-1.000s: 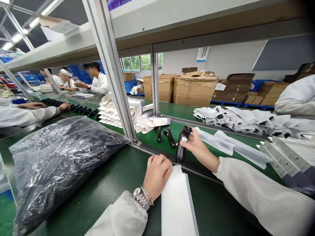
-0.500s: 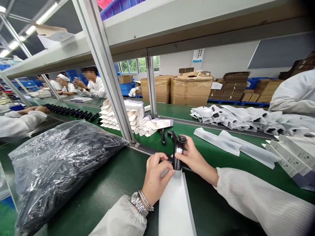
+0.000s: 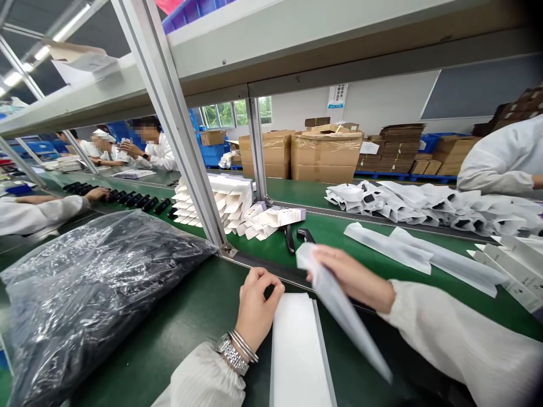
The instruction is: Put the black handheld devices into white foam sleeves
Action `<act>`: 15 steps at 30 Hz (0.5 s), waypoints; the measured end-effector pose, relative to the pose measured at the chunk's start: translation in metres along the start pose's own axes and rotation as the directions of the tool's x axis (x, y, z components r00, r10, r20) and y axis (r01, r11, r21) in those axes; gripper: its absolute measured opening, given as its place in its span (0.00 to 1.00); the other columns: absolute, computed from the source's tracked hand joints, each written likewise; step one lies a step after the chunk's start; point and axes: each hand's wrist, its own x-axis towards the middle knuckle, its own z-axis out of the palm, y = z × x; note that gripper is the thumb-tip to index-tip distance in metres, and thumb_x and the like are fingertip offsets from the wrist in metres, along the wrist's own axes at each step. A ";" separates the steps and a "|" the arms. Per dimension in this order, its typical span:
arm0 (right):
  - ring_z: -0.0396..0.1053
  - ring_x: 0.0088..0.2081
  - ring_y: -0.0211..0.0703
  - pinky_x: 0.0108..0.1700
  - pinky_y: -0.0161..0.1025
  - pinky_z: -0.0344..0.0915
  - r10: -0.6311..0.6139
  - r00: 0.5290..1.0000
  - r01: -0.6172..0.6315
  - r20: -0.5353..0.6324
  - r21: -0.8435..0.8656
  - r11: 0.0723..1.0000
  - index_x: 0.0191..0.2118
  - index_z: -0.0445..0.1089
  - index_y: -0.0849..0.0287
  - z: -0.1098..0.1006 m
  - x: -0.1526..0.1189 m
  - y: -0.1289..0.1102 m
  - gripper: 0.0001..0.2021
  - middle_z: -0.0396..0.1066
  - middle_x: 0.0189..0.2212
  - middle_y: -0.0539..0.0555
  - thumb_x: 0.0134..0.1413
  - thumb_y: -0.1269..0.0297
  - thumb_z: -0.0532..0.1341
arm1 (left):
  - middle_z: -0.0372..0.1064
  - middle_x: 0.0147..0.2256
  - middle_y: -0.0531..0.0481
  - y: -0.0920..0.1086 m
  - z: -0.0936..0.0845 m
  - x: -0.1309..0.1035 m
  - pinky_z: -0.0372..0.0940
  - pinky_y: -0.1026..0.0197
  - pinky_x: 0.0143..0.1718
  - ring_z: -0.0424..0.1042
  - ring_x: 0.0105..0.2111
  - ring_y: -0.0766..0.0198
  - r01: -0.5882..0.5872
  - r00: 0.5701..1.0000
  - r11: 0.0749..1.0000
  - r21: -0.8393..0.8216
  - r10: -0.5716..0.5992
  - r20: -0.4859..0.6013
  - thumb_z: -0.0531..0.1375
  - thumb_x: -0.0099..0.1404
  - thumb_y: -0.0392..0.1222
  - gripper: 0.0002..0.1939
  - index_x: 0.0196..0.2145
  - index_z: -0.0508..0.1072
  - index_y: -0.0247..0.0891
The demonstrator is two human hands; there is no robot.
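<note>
My right hand [image 3: 354, 277] is closed round the upper end of a white translucent sleeve [image 3: 341, 311], lifted off the work surface and slanting down to the right. Motion smears its lower part. The black handheld device is no longer visible; I cannot see inside the sleeve. My left hand [image 3: 259, 308] has thumb and forefinger pinched together with nothing showing between them. It is just left of the top edge of a stack of flat white sleeves [image 3: 301, 350]. Two black curved pieces [image 3: 289, 239] lie on the green belt beyond my hands, beside folded white boxes [image 3: 271, 219].
A plastic-wrapped black bundle [image 3: 106, 288] fills the left. Metal posts [image 3: 178, 130] and a shelf stand in front. Loose white sleeves [image 3: 390, 246], a heap of filled sleeves [image 3: 424, 206] and white boxes [image 3: 509, 271] lie right. A co-worker's hand [image 3: 97, 194] touches black devices [image 3: 136, 200].
My right hand has lifted a sleeve off the stack and moved right with it; the black device has gone from sight. My left hand has drawn slightly left. A co-worker's hand has reached the black devices.
</note>
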 end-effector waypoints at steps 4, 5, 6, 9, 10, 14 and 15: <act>0.66 0.43 0.54 0.45 0.46 0.60 -0.155 0.949 -0.002 -0.275 -0.497 0.868 0.26 0.66 0.55 -0.053 0.039 0.002 0.15 0.69 0.32 0.55 0.53 0.50 0.59 | 0.64 0.37 0.52 -0.011 -0.002 0.001 0.58 0.50 0.45 0.66 0.41 0.54 0.036 0.992 0.960 0.276 -0.068 0.107 0.65 0.57 0.45 0.07 0.32 0.72 0.42; 0.63 0.48 0.57 0.48 0.47 0.58 -0.155 0.942 -0.030 -0.299 -0.534 0.845 0.26 0.66 0.56 -0.059 0.049 0.007 0.12 0.68 0.36 0.56 0.49 0.53 0.63 | 0.65 0.36 0.52 -0.011 -0.001 0.001 0.57 0.50 0.45 0.66 0.41 0.54 0.019 0.989 0.954 0.299 -0.061 0.132 0.65 0.56 0.44 0.07 0.32 0.72 0.42; 0.62 0.50 0.60 0.50 0.49 0.57 -0.150 0.935 -0.060 -0.321 -0.561 0.825 0.27 0.67 0.56 -0.063 0.059 0.014 0.11 0.68 0.39 0.58 0.46 0.55 0.65 | 0.66 0.36 0.52 -0.010 0.000 0.002 0.57 0.51 0.44 0.66 0.40 0.55 -0.005 0.987 0.952 0.305 -0.046 0.157 0.64 0.56 0.42 0.05 0.31 0.72 0.42; 0.64 0.49 0.64 0.50 0.52 0.57 -0.090 0.928 -0.140 -0.361 -0.562 0.815 0.37 0.69 0.58 -0.062 0.081 0.037 0.15 0.68 0.43 0.62 0.41 0.61 0.68 | 0.68 0.33 0.52 -0.008 0.004 0.004 0.56 0.54 0.41 0.66 0.38 0.57 -0.066 0.980 0.956 0.285 0.009 0.197 0.58 0.63 0.38 0.06 0.27 0.71 0.41; 0.66 0.48 0.63 0.49 0.52 0.58 -0.065 0.928 -0.159 -0.367 -0.548 0.821 0.40 0.69 0.59 -0.060 0.086 0.044 0.17 0.69 0.44 0.63 0.40 0.63 0.68 | 0.68 0.32 0.52 -0.008 0.005 0.004 0.56 0.55 0.41 0.66 0.37 0.58 -0.077 0.981 0.957 0.281 0.022 0.194 0.56 0.65 0.39 0.09 0.27 0.71 0.41; 0.71 0.44 0.55 0.47 0.49 0.64 -0.006 0.931 -0.166 -0.364 -0.439 0.883 0.54 0.60 0.61 -0.056 0.088 0.053 0.24 0.71 0.42 0.62 0.51 0.64 0.60 | 0.67 0.30 0.52 -0.010 0.002 0.002 0.55 0.54 0.40 0.66 0.35 0.59 -0.119 0.983 0.943 0.312 0.068 0.172 0.50 0.70 0.42 0.17 0.25 0.68 0.39; 0.72 0.44 0.52 0.47 0.47 0.65 -0.005 0.935 -0.152 -0.356 -0.412 0.899 0.58 0.55 0.61 -0.055 0.084 0.050 0.25 0.72 0.41 0.60 0.55 0.64 0.57 | 0.67 0.29 0.52 -0.010 0.001 0.002 0.55 0.54 0.41 0.66 0.34 0.59 -0.139 0.981 0.941 0.307 0.088 0.174 0.50 0.71 0.41 0.16 0.26 0.68 0.39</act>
